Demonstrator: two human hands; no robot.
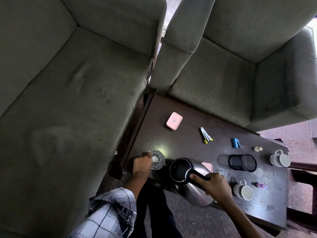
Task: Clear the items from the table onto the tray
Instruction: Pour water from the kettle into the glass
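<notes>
Left hand [142, 164]: fingers curled round the side of a clear glass [157, 159], which stands upright at the near left corner of the surface [180, 145]. Right hand [217, 185]: fingers wrapped round the handle of the steel kettle [190, 191], thumb on top. The kettle is tilted at the near edge, open mouth towards the glass and just beside it. Can't tell if its base touches the surface.

Still on the surface:
- pink box [174, 121] near the far left corner
- pens [205, 135] in a loose bunch mid-surface, blue stapler [235, 143] to their right
- second pink box [207, 166], partly hidden behind the kettle
- mesh cup [242, 162] lying on its side
- small pale bottle [257, 148] near the far edge
- one mug [279, 159] at the right end, another mug [243, 190] just beside the right hand, both on their sides
- purple bottle [260, 185] lying next to the nearer mug

Grey sofa [68, 83] sits off the left end, armchair [240, 66] behind the far edge.
</notes>
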